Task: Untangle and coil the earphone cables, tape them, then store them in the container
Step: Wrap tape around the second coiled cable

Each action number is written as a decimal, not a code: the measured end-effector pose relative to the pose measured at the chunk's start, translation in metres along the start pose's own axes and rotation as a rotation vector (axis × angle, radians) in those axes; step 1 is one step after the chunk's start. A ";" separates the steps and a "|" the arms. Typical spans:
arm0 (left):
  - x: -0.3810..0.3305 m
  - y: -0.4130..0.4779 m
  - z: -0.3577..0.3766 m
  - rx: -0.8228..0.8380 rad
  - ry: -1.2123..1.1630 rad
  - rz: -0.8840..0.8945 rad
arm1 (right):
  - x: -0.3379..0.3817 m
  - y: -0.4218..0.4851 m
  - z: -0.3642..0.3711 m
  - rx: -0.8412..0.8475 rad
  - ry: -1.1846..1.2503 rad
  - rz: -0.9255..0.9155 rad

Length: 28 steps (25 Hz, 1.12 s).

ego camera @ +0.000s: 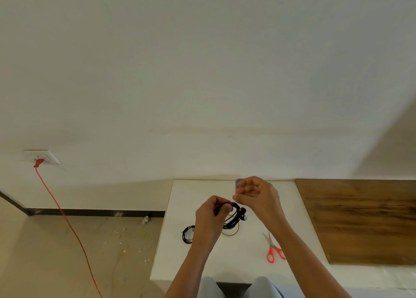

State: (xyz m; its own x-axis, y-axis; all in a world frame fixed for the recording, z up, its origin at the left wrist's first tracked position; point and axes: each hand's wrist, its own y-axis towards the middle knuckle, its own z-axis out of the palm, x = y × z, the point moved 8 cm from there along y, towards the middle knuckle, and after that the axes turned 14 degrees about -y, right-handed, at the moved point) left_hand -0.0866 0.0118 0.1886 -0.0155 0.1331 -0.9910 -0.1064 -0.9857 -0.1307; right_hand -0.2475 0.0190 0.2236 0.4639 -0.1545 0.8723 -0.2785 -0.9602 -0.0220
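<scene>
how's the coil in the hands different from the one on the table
The held coil is lifted above the table, gripped by the left hand; the other coil lies flat and untouched. The held coil's loops look looser, with earbuds showing; the other coil is tighter. Both are black.

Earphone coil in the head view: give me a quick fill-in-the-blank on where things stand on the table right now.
1. The left hand grips the black earphone coil, held ____ the white table.
2. The scissors have ____ handles.
3. A second coiled cable lies to the ____ of the left hand.
4. The right hand has its fingers ____ together.

Missing words: above; red; left; pinched
</scene>
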 end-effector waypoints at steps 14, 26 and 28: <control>0.016 0.002 -0.009 -0.103 -0.330 -0.255 | 0.016 -0.050 0.039 -0.088 -0.502 -0.648; 0.020 0.000 -0.009 -0.130 -0.301 -0.302 | 0.016 -0.019 0.028 -0.088 -0.390 -0.345; 0.024 0.003 -0.010 -0.144 -0.318 -0.312 | 0.028 -0.022 0.033 -0.208 -0.635 -0.559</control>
State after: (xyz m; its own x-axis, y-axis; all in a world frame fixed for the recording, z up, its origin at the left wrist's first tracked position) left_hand -0.0768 0.0114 0.1643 -0.3107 0.4284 -0.8485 -0.0157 -0.8948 -0.4461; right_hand -0.2008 0.0281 0.2320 0.9426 0.1664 0.2895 0.0108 -0.8817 0.4717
